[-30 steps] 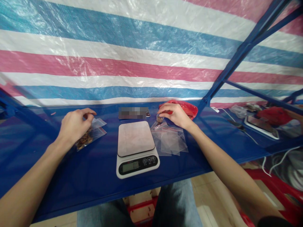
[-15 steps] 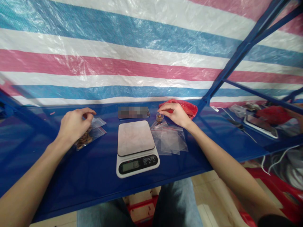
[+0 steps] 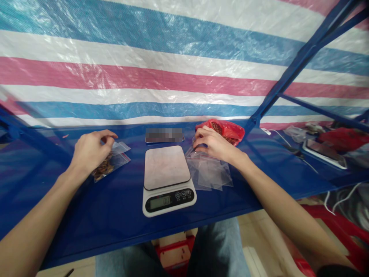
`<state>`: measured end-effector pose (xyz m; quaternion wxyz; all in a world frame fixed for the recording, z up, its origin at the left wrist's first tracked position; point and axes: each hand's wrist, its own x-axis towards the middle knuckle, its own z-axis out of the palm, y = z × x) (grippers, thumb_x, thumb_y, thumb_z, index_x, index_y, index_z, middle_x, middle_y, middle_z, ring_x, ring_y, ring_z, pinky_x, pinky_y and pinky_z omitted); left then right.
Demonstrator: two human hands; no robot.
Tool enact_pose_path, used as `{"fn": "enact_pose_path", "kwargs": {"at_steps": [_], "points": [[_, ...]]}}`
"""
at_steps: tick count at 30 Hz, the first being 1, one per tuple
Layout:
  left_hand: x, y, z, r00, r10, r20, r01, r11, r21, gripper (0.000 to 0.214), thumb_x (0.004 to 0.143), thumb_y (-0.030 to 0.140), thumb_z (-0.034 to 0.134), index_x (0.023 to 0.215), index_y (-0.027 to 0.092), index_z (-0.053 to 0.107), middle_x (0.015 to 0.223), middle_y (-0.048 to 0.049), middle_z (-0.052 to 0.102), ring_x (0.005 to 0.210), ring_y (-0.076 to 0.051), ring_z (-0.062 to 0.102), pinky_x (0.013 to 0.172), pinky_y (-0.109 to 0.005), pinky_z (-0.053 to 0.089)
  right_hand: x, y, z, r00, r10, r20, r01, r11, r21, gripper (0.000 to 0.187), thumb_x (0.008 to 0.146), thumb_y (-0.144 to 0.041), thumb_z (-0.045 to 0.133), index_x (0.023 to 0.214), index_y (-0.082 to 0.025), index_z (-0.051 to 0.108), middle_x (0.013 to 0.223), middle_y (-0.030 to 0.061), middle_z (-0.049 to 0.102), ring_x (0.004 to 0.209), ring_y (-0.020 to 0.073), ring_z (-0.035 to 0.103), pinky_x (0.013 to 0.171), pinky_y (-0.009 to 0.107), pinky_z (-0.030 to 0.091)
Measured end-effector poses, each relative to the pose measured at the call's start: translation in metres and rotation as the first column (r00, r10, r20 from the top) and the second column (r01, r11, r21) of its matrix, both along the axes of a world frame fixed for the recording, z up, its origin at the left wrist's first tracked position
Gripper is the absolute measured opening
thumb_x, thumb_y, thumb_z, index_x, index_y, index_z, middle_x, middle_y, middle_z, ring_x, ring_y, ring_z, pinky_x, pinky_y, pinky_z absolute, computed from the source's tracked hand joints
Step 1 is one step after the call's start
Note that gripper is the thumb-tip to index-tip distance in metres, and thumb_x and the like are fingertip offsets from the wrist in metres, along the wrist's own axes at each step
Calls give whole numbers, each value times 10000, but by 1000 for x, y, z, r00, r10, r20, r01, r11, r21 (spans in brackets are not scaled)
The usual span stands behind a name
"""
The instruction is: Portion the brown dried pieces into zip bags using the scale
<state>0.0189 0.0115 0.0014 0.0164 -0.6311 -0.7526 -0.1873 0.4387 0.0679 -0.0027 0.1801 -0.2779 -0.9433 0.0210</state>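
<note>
My left hand (image 3: 93, 152) rests at the left over a clear zip bag of brown dried pieces (image 3: 103, 170). Its fingers are loosely curled, with a gap between forefinger and thumb. Beneath it a second small clear bag (image 3: 121, 147) shows. My right hand (image 3: 211, 142) has its fingers wrapped round a small clear cup (image 3: 193, 141), mostly hidden by them. Right behind that hand lies an open red plastic bag (image 3: 236, 130) full of small brown pieces. Several flat zip bags (image 3: 210, 175) are spread under the right wrist. Between my hands stands a white kitchen scale (image 3: 167, 167), its display reading 0.0.
A dark flat device (image 3: 164, 136), partly blurred out, lies behind the scale on the blue shelf (image 3: 115, 215). To the right are a blue metal post (image 3: 276, 88), a white-edged tablet (image 3: 325, 154) and cables. A striped plastic sheet (image 3: 144, 73) hangs at the back.
My right hand has come down from pinching above the cup to wrapping round it. More of the red bag's contents now shows. My left hand stays put; the view has shifted slightly.
</note>
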Motion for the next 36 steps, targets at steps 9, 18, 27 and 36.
{"fn": "enact_pose_path", "kwargs": {"at_steps": [9, 18, 27, 36], "points": [[2, -1, 2, 1000, -10, -13, 10, 1000, 1, 491, 876, 398, 404, 1088, 196, 799, 858, -76, 781, 789, -263, 694, 700, -303, 435, -8, -6, -3, 998, 6, -61, -4, 1000, 27, 139, 970, -197, 692, 881, -209, 798, 987, 78, 653, 961, 252, 566, 888, 416, 472], [3, -1, 4, 1000, 3, 7, -3, 1000, -16, 488, 884, 403, 411, 1106, 206, 798, 881, -79, 787, 782, -263, 697, 702, -307, 449, 8, 13, -7, 919, -155, -363, 182, 982, 41, 92, 951, -240, 713, 930, -218, 800, 1026, 88, 665, 1015, 272, 614, 957, 470, 489], [4, -2, 4, 1000, -21, -14, 21, 1000, -17, 489, 890, 412, 403, 1091, 208, 798, 893, -80, 801, 808, -270, 720, 725, -307, 472, 27, 23, -2, 842, -320, -433, 345, 938, -23, 228, 979, -200, 598, 1047, -201, 816, 1038, 95, 770, 963, 251, 697, 928, 405, 537], [-1, 0, 0, 998, -53, -14, 53, 999, -4, 454, 901, 377, 418, 1075, 207, 801, 925, -67, 818, 819, -256, 731, 740, -292, 482, 83, 56, -19, 845, -535, 13, 533, 839, -106, 315, 854, -129, 725, 1153, -190, 804, 1183, 108, 795, 1071, 279, 735, 970, 365, 541]]}}
